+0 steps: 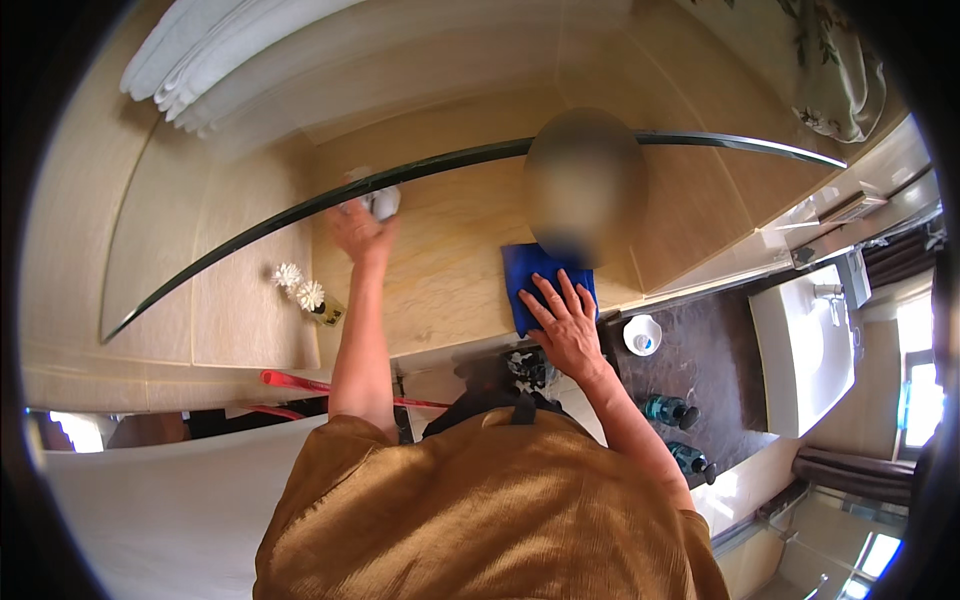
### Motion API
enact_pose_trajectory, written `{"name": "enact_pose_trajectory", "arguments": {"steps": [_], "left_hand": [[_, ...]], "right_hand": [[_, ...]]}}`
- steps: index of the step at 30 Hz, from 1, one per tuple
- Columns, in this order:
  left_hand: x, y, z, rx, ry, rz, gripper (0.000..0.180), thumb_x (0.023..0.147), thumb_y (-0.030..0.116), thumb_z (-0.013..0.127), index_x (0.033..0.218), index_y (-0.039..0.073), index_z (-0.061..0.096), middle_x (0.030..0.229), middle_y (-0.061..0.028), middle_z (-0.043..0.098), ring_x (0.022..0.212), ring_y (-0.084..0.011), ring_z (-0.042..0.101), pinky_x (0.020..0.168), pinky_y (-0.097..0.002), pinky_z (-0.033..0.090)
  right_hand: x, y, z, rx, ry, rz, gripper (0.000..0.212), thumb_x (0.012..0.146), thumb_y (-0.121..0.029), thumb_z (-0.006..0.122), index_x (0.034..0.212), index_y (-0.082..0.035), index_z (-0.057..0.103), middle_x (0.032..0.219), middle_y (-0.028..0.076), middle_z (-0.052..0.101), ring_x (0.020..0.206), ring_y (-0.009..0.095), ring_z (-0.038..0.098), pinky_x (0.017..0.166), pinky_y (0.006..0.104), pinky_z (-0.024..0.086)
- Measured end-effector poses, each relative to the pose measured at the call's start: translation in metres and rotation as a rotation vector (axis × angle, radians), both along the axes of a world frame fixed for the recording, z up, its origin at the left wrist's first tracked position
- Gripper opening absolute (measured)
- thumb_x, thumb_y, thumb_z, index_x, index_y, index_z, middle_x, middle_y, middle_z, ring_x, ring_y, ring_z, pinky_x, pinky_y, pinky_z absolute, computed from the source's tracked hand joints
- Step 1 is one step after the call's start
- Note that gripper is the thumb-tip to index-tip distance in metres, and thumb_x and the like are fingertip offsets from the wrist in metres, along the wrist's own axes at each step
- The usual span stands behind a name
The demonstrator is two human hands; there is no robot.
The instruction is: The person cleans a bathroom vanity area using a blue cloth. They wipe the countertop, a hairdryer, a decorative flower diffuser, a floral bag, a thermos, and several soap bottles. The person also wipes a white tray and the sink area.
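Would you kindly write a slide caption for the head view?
Right hand spread on a blue cloth, left hand at a blurred white item near the glass edge.

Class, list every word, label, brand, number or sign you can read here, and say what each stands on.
No readable text.
Small bottle with white flowers: any marking too small to read.
Teal bottles: any print too small to read.
Blue cloth: no lettering visible.

Bare beige marbled ledge point(450, 265) at centre leaves passage between the left hand point(361, 234) and the square blue cloth point(521, 285). Across the upper frame, a dark-edged clear-glass shelf point(440, 163) stands in the way.
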State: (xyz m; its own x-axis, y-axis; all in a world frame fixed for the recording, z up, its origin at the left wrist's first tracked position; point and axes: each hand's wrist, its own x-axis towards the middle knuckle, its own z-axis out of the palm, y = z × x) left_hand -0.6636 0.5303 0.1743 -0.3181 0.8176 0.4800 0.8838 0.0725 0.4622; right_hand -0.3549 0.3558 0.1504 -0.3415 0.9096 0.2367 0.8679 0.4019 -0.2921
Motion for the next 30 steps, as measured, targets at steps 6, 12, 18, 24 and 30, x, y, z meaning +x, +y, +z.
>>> {"name": "enact_pose_trajectory", "arguments": {"steps": [6, 12, 18, 24, 30], "left_hand": [[0.1, 0.043, 0.003, 0.092, 0.013, -0.391, 0.095, 0.06, 0.02, 0.08, 0.143, 0.022, 0.033, 0.125, -0.0233, 0.046, 0.109, -0.0443, 0.054, 0.085, -0.0508, 0.05], [0.165, 0.09, 0.002, 0.086, 0.068, -0.673, 0.096, 0.058, 0.028, 0.084, 0.14, 0.013, 0.037, 0.125, -0.0203, 0.05, 0.113, -0.0425, 0.053, 0.089, -0.0516, 0.047], [0.175, 0.137, -0.025, 0.229, 0.391, -0.887, 0.102, 0.062, 0.032, 0.083, 0.147, 0.013, 0.03, 0.142, -0.0149, 0.042, 0.127, -0.0409, 0.042, 0.106, -0.0572, 0.031], [0.129, 0.095, -0.017, 0.108, 0.292, -0.819, 0.1, 0.068, 0.028, 0.082, 0.15, 0.013, 0.027, 0.147, -0.0186, 0.038, 0.133, -0.0398, 0.036, 0.109, -0.0571, 0.026], [0.1, -0.036, 0.024, 0.244, -0.073, -0.525, 0.052, 0.08, 0.006, 0.073, 0.127, 0.001, 0.052, 0.123, -0.0166, 0.056, 0.114, -0.031, 0.054, 0.1, -0.0416, 0.042]], "right_hand": [[0.004, -0.002, -0.001, -0.039, -0.009, -0.034, 0.069, 0.079, -0.027, 0.074, 0.142, -0.024, 0.047, 0.153, 0.003, 0.035, 0.144, 0.032, 0.026, 0.114, 0.0493, 0.02], [0.002, 0.001, 0.0, 0.083, 0.04, -0.026, 0.068, 0.072, -0.035, 0.077, 0.135, -0.024, 0.053, 0.147, 0.002, 0.043, 0.138, 0.031, 0.035, 0.111, 0.0483, 0.026], [0.005, -0.004, -0.009, 0.135, 0.023, -0.057, 0.064, 0.077, -0.04, 0.071, 0.136, -0.027, 0.051, 0.147, 0.0, 0.043, 0.14, 0.029, 0.033, 0.113, 0.0467, 0.024], [0.005, 0.001, -0.018, 0.162, 0.018, 0.021, 0.057, 0.083, -0.029, 0.067, 0.137, -0.025, 0.05, 0.149, 0.001, 0.042, 0.14, 0.029, 0.034, 0.113, 0.0461, 0.025], [0.024, -0.007, -0.021, -0.017, 0.539, -0.03, 0.033, 0.092, -0.02, 0.061, 0.124, -0.014, 0.059, 0.131, 0.007, 0.058, 0.131, 0.029, 0.047, 0.11, 0.0445, 0.031]]}}
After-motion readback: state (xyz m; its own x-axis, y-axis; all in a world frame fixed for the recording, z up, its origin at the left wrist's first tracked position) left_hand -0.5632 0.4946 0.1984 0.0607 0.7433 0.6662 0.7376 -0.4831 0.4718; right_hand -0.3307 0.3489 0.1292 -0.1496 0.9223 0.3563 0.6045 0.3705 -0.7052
